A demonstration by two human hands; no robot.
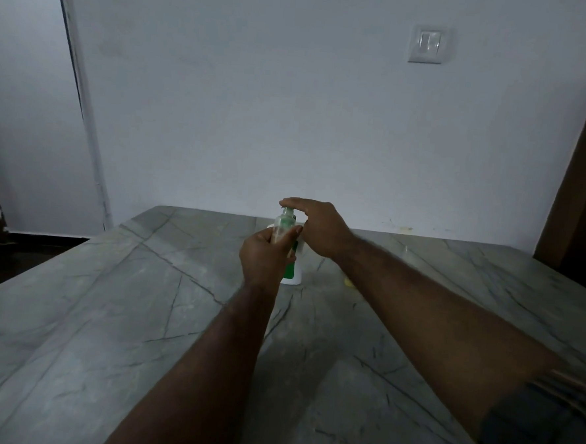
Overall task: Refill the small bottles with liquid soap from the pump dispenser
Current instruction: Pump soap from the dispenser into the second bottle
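A white pump dispenser (293,273) with a green label stands near the middle of the grey marble table (107,313). My left hand (265,258) grips a small clear bottle (282,226), held upright in front of the dispenser with its mouth up by the pump's spout. My right hand (318,228) lies over the pump head, its fingers stretched flat across the top. Most of the dispenser's body is hidden behind my left hand and the small bottle.
A small yellow thing (349,283) lies on the table just right of the dispenser, partly behind my right forearm. The table's far edge meets a pale wall carrying a light switch (429,45). The table's left edge drops to a dark floor.
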